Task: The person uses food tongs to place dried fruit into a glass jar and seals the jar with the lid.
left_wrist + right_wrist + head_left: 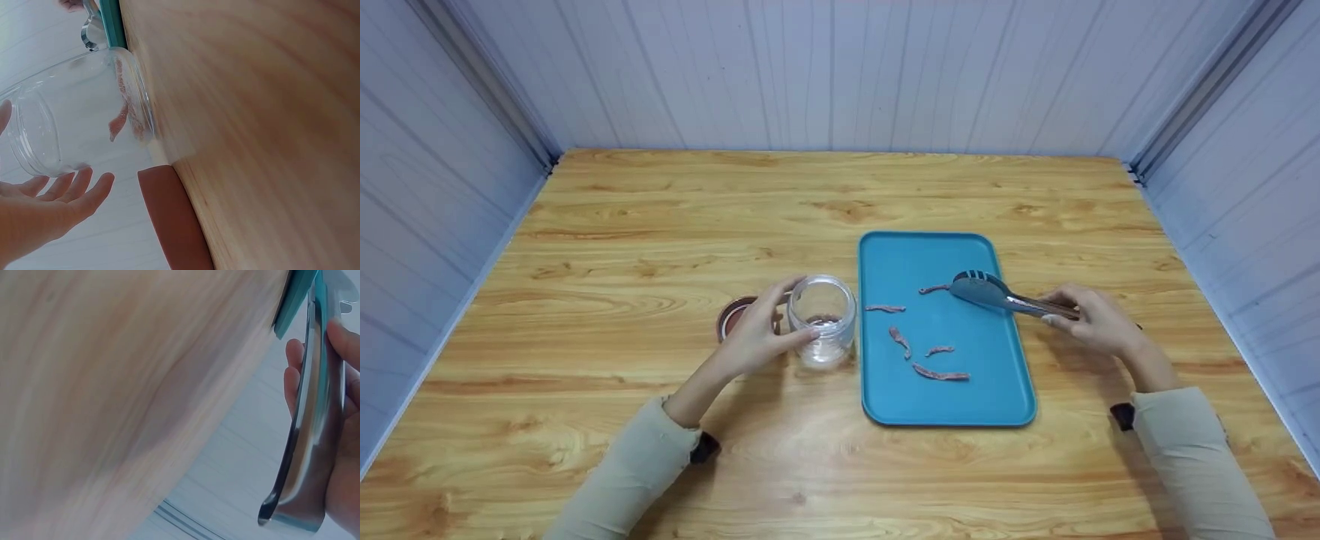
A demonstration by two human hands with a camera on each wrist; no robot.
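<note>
My left hand (750,337) holds a clear, uncapped jar (825,354) that stands upright on the table, thumb on the near side and fingers around the far side. Through the jar wall in the left wrist view, reddish meat-like strips (119,121) show at the bottom. With my right hand (1099,322) I grip metal tongs (982,291) by the handle. Their head is over the right part of a blue tray (930,255), at the end of one thin strip (933,289). Whether the tongs pinch that strip I cannot tell. Several other strips, such as a long one (941,373), lie on the tray.
A reddish-brown lid (727,319) lies on the table left of the jar, partly hidden by my left hand. The tray is close to the jar's right side. Pale panelled walls (832,75) enclose the wooden table (660,225) at the back and sides.
</note>
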